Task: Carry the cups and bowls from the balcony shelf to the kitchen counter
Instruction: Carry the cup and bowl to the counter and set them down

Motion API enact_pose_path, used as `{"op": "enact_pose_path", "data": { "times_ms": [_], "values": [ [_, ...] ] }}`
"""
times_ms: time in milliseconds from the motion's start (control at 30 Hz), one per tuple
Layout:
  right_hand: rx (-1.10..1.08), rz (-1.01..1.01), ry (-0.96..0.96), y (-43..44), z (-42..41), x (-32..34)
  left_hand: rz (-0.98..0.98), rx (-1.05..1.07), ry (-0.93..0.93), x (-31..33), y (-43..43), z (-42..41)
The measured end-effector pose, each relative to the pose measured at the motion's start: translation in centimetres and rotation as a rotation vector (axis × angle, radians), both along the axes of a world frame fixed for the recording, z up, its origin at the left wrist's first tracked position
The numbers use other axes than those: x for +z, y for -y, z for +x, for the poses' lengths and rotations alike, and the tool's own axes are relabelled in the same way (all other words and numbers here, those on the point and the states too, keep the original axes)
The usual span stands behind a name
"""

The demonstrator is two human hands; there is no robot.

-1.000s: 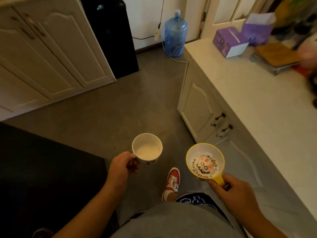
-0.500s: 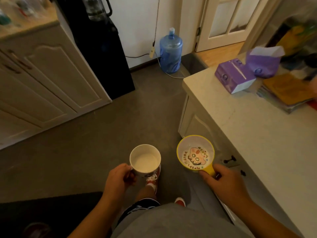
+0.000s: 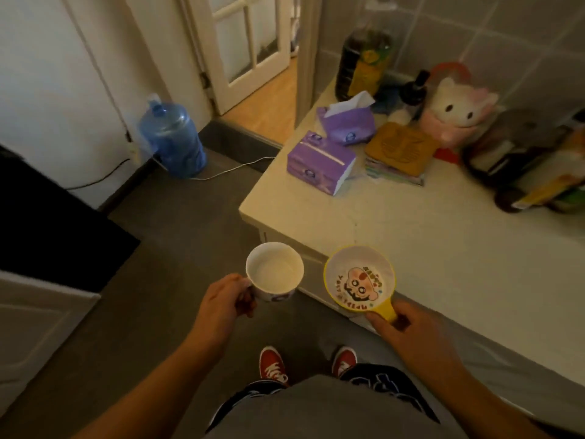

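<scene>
head view shows the left hand [image 3: 221, 301] gripping a white cup [image 3: 274, 271] by its handle and the right hand [image 3: 408, 327] pinching a yellow-rimmed bowl's [image 3: 359, 278] stub handle beside the counter [image 3: 443, 248], both likely light, rigid, breakable.

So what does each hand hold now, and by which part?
The left hand holds a white mug by its handle. The right hand holds a yellow-rimmed cartoon bowl by its short yellow handle.
</scene>
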State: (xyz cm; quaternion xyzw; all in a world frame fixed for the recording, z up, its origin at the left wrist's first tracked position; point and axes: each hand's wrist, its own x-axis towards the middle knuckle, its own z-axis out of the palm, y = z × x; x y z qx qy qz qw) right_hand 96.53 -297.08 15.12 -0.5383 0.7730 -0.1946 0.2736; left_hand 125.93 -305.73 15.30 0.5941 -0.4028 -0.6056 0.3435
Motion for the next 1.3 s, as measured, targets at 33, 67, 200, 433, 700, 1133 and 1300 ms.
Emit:
{"op": "enact_pose_path", "data": {
  "times_ms": [33,67,200,433,700,1133,1300],
  "values": [
    [-0.054,-0.020,-0.001,-0.2,-0.7,0.2,-0.003,-0.040,-0.025,0.0,1.3,-1.1],
    [-0.101,-0.042,-0.011,-0.3,-1.3,0.4,-0.001,-0.067,-0.055,0.0,2.5,-2.4],
    [-0.262,-0.076,-0.082,-0.7,-4.3,0.5,0.026,-0.141,-0.182,-0.7,6.4,-8.2],
    [-0.438,-0.039,-0.116,0.6,-10.2,0.2,0.031,-0.232,-0.164,-2.3,9.8,-18.1],
    [-0.496,-0.055,-0.063,1.8,-15.0,-0.3,-0.032,-0.287,-0.088,-3.7,12.0,-25.0],
    [-0.508,-0.072,-0.070,1.5,-18.2,-1.6,-0.021,-0.295,-0.056,-5.2,13.1,-27.7],
    [-0.491,-0.104,-0.064,1.5,-18.4,-2.2,-0.010,-0.313,-0.030,-5.0,13.2,-28.0]
  ]
}}
